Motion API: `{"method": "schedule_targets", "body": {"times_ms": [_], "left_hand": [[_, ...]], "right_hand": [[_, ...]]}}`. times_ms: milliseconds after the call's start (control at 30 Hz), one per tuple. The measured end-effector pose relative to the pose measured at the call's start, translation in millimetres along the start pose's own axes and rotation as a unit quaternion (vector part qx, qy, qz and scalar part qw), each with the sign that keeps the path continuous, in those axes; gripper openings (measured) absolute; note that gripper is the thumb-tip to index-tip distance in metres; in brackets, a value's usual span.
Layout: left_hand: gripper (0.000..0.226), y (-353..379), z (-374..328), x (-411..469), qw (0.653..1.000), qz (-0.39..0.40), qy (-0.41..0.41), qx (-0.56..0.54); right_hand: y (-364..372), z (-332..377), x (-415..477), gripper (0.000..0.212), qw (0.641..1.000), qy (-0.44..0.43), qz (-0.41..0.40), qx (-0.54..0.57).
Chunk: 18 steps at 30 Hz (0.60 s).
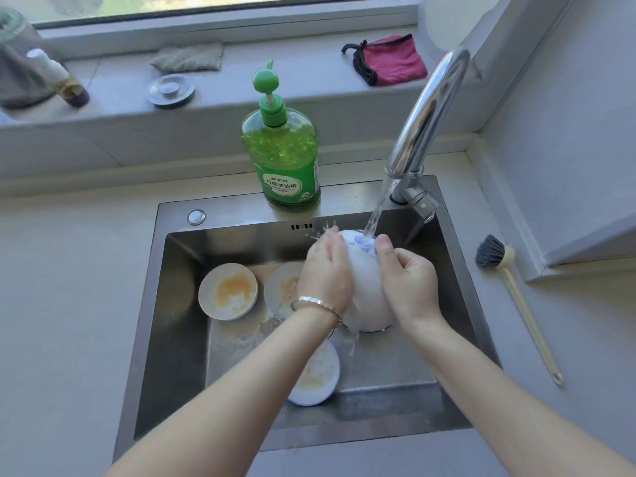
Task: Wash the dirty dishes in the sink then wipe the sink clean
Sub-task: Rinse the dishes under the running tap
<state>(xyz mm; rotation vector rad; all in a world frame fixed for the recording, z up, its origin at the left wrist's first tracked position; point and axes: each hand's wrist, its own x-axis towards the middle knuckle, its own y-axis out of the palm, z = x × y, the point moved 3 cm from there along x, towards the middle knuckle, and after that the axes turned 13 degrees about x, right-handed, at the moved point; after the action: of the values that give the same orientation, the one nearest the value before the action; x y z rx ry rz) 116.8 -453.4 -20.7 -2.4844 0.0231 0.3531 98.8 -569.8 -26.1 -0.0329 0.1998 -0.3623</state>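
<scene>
A white bowl (366,287) with a blue flower pattern is held bottom-up over the steel sink (179,304), under running water from the tap (430,108). My left hand (325,270) lies over the bowl's left side with its fingers spread along it. My right hand (407,273) grips the bowl's right side, thumb on top. Three white dishes smeared with orange residue lie in the sink: one (228,291) at the left, one (280,287) partly behind my left wrist, one (318,376) under my left forearm.
A green dish soap bottle (284,156) stands on the sink's back rim. A dish brush (509,287) lies on the counter at the right. On the window sill are a red cloth (392,62), a grey cloth (189,56), a metal sink plug (171,89) and a small bottle (62,80).
</scene>
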Motion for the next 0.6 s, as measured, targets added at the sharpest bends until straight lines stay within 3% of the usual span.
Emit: {"method": "schedule_targets", "body": {"times_ms": [133,200,300,367,400,433,500,533,600], "left_hand": [[0.059,11,-10,-21,0.965,-0.068,0.120,0.221],[0.057,12,-12,-16,0.956,-0.059,0.161,0.239],[0.044,-1,-11,10,0.991,-0.001,0.099,0.090],[0.022,0,-1,25,0.994,0.079,0.023,0.073],[0.019,2,9,29,0.994,0.094,-0.032,0.047],[0.029,3,15,28,0.992,0.108,-0.072,-0.002],[0.053,4,24,19,0.972,0.064,-0.155,-0.166],[0.051,7,29,13,0.956,0.013,-0.190,-0.225],[0.046,12,27,-4,0.956,-0.031,-0.200,-0.212]], "right_hand": [[5,0,1,0.058,1.000,0.012,0.020,0.004],[6,0,1,0.056,1.000,0.012,0.025,0.004],[0,1,3,0.055,1.000,0.000,0.021,-0.005],[-5,1,5,0.057,1.000,0.017,0.002,0.010],[-8,0,5,0.057,0.999,0.034,-0.011,0.031],[-9,0,6,0.057,0.997,0.055,-0.022,0.053],[-8,-2,6,0.053,0.988,0.112,-0.051,0.095],[-7,-4,6,0.049,0.980,0.147,-0.069,0.118],[-1,-6,5,0.042,0.960,0.201,-0.105,0.164]]}}
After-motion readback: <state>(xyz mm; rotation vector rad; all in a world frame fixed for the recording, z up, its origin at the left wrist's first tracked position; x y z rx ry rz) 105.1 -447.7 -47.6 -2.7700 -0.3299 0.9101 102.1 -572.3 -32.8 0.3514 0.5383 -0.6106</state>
